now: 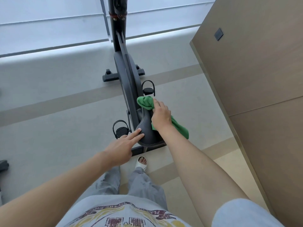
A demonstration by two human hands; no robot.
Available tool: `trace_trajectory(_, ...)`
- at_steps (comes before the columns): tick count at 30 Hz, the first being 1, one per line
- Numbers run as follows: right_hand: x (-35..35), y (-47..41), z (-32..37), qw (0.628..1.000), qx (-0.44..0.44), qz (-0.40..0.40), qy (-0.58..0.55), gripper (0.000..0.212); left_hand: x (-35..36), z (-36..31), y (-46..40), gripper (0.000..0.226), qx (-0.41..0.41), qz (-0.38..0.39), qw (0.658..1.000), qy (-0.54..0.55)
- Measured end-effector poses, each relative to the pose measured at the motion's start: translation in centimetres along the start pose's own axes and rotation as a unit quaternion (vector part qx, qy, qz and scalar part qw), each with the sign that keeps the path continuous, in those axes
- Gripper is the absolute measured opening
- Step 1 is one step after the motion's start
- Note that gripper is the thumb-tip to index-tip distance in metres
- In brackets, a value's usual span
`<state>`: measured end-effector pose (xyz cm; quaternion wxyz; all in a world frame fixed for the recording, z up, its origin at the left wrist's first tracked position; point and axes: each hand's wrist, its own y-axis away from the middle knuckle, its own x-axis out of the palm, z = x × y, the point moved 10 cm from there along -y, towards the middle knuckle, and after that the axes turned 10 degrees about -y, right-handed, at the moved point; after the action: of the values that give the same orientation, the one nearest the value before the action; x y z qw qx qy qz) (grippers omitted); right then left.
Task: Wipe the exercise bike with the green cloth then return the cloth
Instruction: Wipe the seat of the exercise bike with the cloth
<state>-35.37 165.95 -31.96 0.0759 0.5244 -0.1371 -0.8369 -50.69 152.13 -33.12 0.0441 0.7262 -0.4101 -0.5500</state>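
Grey floor lies under the exercise bike [129,76]. With my right hand [161,116] I grip the green cloth [146,103] against the front of the saddle [147,130]; my left hand [122,148] rests straight fingers on the saddle's left edge.

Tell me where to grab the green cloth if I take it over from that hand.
Take the green cloth by its free tail, which hangs off the right side of the saddle below the right hand. Come in from the right. The front bunch is pinned under that hand's fingers against the bike.
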Motion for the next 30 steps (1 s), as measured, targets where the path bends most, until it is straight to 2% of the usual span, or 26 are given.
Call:
trace_trajectory(2, 0.0, 0.8, -0.1, 1.0, 0.001, -0.001, -0.017, 0.064, 0.2, 0.0, 0.0, 0.094, -0.001, 0.003, 1.0, 0.006)
trace_trajectory(8, 0.8, 9.6, -0.4, 0.996, -0.084, -0.039, 0.003, 0.064, 0.3, 0.1, 0.0, 0.091, 0.005, -0.01, 1.0, 0.009)
trace_trajectory(11, 1.4, 8.3, 0.5, 0.997, -0.075, -0.013, 0.001, 0.067, 0.5, 0.0, 0.1, 0.091, 0.002, -0.006, 1.0, 0.013)
trace_trajectory(14, 1.4, 4.3, 3.2, 0.993, -0.118, 0.008, 0.022, 0.07, 0.5, 0.0, 0.1, 0.092, 0.003, -0.006, 1.0, 0.019)
trace_trajectory(17, 1.1, -0.5, 5.6, 0.988, -0.153, 0.023, 0.029, 0.065, 0.7, 0.2, 0.1, 0.093, 0.001, -0.003, 1.0, 0.021)
trace_trajectory(20, 0.9, -3.2, 6.3, 0.989, -0.141, 0.034, 0.009, 0.06, 0.6, 0.2, 0.1, 0.094, 0.001, -0.005, 1.0, 0.02)
trace_trajectory(26, 0.7, 4.4, 4.2, 0.989, -0.143, 0.006, -0.029, 0.066, 0.2, -0.1, 0.3, 0.091, 0.012, -0.007, 1.0, 0.028)
trace_trajectory(30, 1.1, 6.0, 3.6, 0.99, -0.14, 0.027, -0.021, 0.063, 0.0, -0.1, 0.5, 0.093, 0.003, 0.001, 0.999, 0.051)
